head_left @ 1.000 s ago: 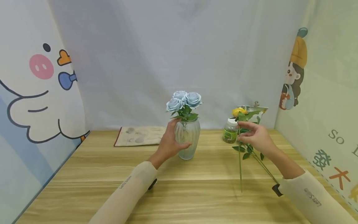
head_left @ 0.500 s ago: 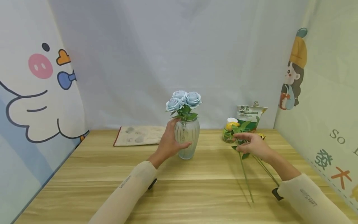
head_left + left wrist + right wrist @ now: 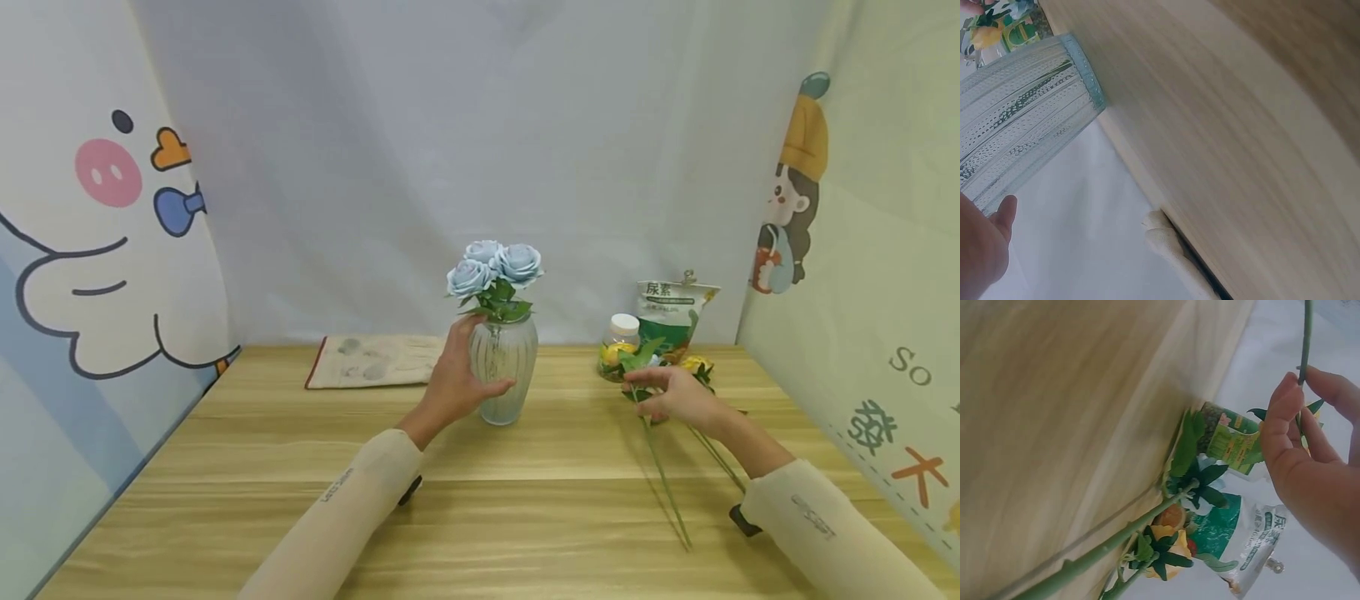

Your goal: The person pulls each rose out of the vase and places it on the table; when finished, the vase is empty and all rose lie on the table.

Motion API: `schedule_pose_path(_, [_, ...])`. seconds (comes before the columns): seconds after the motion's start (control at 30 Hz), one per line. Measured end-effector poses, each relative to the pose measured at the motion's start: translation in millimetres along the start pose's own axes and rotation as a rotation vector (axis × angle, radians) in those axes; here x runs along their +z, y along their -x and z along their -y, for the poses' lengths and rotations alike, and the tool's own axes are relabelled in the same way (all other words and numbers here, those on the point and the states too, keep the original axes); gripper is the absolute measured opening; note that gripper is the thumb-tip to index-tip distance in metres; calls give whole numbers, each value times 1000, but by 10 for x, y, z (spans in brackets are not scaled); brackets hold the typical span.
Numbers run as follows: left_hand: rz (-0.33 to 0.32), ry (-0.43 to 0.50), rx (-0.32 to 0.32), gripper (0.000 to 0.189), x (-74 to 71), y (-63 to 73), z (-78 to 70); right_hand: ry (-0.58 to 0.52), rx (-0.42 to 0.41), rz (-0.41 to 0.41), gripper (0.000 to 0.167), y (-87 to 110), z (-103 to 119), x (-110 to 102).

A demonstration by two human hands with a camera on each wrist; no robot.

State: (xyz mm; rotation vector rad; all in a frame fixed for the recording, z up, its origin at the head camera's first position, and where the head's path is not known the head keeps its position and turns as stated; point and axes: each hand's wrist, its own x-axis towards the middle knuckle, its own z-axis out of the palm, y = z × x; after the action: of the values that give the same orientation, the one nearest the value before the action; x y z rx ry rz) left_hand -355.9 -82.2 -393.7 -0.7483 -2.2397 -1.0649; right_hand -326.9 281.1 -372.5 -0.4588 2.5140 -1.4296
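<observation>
A ribbed clear glass vase (image 3: 508, 371) stands upright on the table with three pale blue roses (image 3: 517, 265) in it. My left hand (image 3: 450, 383) grips its left side, thumb across the front; the other fingers are mostly hidden behind the glass. In the left wrist view, the thumb (image 3: 1002, 219) shows beside the vase (image 3: 1035, 103). My right hand (image 3: 678, 400) pinches a yellow rose (image 3: 611, 355) by its green stem (image 3: 662, 475), which slants down toward the near right. The right wrist view shows the stem (image 3: 1306, 337) between thumb and fingertips.
A white-lidded jar (image 3: 625, 323) and a clipped white-and-green bag (image 3: 667, 312) stand at the back right. More flowers, including another yellow rose (image 3: 697, 364), lie behind and under my right hand. A beige cloth glove (image 3: 375, 364) lies flat at the back left.
My right hand has lowered the yellow rose from above the jar to in front of it, and the stem's lower end has swung right and nearer. My left hand stays on the vase.
</observation>
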Motion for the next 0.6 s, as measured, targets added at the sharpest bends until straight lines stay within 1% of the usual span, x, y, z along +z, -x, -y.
schedule_pose_path(0.27, [-3, 10, 9, 101, 18, 10, 5, 36, 58, 22, 56, -77, -121, 7])
schedule_pose_path(0.43, [-5, 8, 14, 101, 23, 10, 1, 70, 89, 24, 55, -99, -154, 18])
schedule_pose_path(0.6, [-8, 8, 6, 101, 5, 1, -14, 93, 108, 48, 54, -116, -166, 38])
